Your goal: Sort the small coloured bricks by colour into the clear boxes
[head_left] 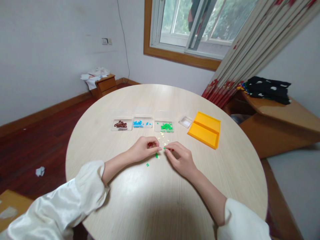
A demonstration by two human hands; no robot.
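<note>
Between the thumb and fingertips of my right hand (182, 159) is a small green piece (164, 148), held just above the table. My left hand (143, 148) is close by on the left, its thumb and fingers pinched together; what they hold, if anything, is too small to make out. Below the left fingertips lies a green piece (156, 155), with another green square (147, 165) nearer to me. Several tiny cream pieces (162, 135) are scattered just beyond both hands. A clear box of green pieces (166, 127) stands behind them.
A clear box of brown pieces (121, 124) and one of blue pieces (138, 124) stand left of the green ones. To the right are a small clear container (185, 122) and an open yellow case (204, 133). Everything rests on a round wooden table (140, 206).
</note>
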